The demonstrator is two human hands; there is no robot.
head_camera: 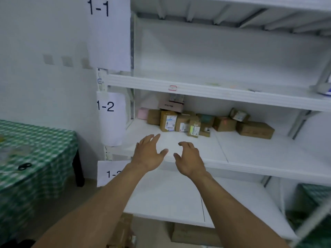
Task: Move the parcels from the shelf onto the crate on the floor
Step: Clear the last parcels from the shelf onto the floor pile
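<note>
Several brown cardboard parcels [180, 122] and a small pink box [142, 113] are piled at the back of the white shelf [250, 154] marked 1-2. A larger brown box [255, 130] lies at the right end of the pile. My left hand [148, 154] and my right hand [189, 159] reach side by side over the shelf's front edge, fingers loosely spread, holding nothing. Both are a short way in front of the parcels. The crate is not in view.
A table with a green checked cloth [35, 158] stands at the left by the wall. Paper labels 1-1 [100, 8] and 1-2 [107, 106] hang on the shelf post. The shelf above [197, 86] is close overhead. Brown boxes [193, 233] sit under the lowest shelf.
</note>
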